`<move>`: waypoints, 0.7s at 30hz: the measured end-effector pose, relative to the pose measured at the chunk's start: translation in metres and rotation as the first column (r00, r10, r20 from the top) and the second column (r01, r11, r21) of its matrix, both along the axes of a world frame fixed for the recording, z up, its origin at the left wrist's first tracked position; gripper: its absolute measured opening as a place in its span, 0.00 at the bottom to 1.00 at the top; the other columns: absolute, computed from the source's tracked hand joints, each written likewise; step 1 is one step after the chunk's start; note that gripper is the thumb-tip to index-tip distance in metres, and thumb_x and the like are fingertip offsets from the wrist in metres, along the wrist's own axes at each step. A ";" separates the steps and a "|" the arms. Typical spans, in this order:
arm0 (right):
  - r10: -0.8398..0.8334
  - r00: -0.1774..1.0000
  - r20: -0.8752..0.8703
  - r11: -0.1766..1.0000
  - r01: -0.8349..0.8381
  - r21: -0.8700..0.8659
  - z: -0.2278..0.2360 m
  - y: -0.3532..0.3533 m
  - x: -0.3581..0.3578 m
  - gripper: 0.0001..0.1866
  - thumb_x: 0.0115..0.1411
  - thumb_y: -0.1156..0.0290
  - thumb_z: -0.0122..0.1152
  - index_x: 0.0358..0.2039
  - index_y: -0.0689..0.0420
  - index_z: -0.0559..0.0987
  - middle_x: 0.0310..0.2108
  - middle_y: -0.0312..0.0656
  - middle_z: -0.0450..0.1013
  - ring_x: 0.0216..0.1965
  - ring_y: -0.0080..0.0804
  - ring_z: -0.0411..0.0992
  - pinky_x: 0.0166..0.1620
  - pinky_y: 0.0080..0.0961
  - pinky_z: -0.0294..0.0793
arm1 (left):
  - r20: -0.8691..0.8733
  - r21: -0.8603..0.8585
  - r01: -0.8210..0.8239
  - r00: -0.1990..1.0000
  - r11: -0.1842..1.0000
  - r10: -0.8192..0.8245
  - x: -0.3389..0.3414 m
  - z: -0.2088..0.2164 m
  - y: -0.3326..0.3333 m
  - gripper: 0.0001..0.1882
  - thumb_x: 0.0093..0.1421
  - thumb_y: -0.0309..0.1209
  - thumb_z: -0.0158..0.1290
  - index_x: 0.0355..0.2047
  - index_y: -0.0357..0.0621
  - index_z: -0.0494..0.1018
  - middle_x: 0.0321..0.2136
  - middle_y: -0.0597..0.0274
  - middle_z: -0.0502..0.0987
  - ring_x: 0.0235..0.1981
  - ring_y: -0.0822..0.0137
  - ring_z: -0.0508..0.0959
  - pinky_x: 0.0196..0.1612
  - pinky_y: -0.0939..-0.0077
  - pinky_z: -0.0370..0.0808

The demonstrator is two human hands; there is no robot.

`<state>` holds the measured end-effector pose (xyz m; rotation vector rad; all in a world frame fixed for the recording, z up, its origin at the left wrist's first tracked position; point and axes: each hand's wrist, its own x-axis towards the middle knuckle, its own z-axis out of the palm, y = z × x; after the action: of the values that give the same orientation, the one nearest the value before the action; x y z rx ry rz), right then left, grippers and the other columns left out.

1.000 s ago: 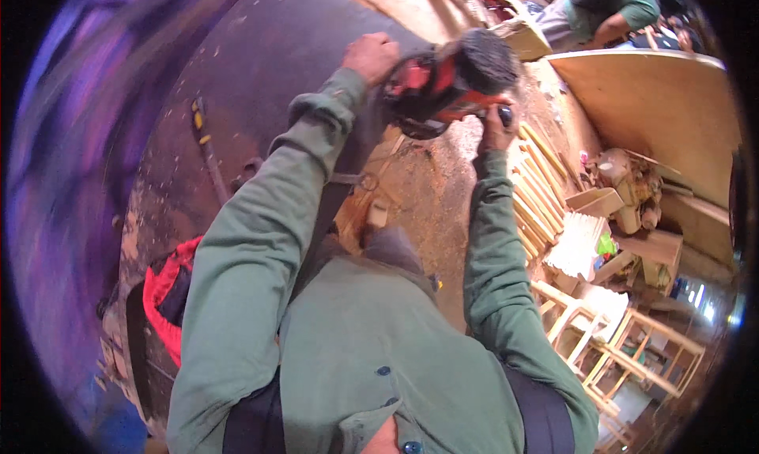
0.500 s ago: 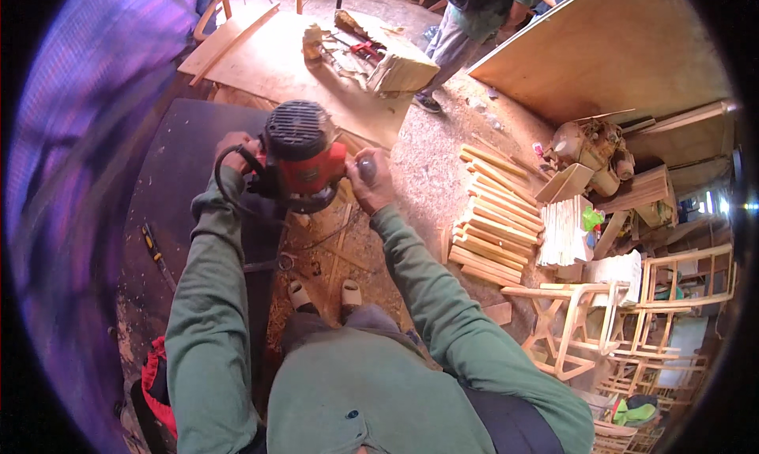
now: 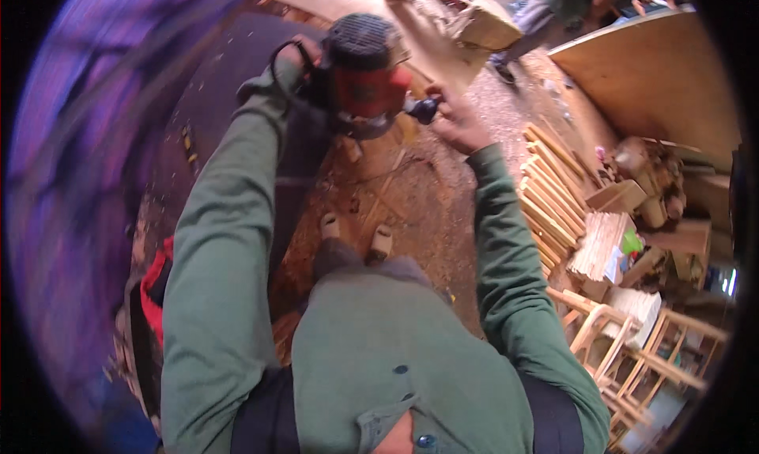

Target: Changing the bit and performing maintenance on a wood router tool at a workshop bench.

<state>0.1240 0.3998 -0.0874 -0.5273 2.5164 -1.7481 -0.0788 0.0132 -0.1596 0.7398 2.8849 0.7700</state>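
A red and black router (image 3: 368,86) is held up in front of me over the edge of a dark tabletop (image 3: 225,78). On its left side my left hand (image 3: 300,54) is closed at the handle, which the router's body and a looped black cord (image 3: 275,70) partly hide. At its right side a dark round knob (image 3: 424,109) sticks out. My right hand (image 3: 461,123) has curled fingers on this knob, with the palm off to its right; blur softens the fingertips. Beneath the motor, the router's base (image 3: 364,126) faces the floor.
A yellow and black screwdriver (image 3: 190,147) lies on the dark tabletop, with a red and black cloth item (image 3: 156,288) nearer me. Wooden strips (image 3: 553,197) are stacked right, beside chair frames (image 3: 613,347). A large board (image 3: 648,78) and another person (image 3: 545,15) are at far right.
The view has turned, so most things sit farther right. The router appears higher in the picture, and my right palm has shifted outward from the knob, leaving more of it visible.
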 end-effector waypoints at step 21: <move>0.047 0.876 -0.481 0.897 0.175 0.405 0.161 -0.198 -0.084 0.17 0.73 0.60 0.48 0.43 0.62 0.78 0.34 0.60 0.76 0.38 0.60 0.76 0.43 0.49 0.74 | 0.028 -0.033 -0.310 0.950 0.950 0.311 0.032 0.007 -0.003 0.15 0.55 0.44 0.58 0.37 0.51 0.84 0.32 0.50 0.84 0.31 0.53 0.84 0.33 0.58 0.76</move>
<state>0.0397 0.2019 0.0737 -0.9426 3.1644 -1.0817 -0.0468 0.0105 -0.1527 0.2660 3.0132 0.7567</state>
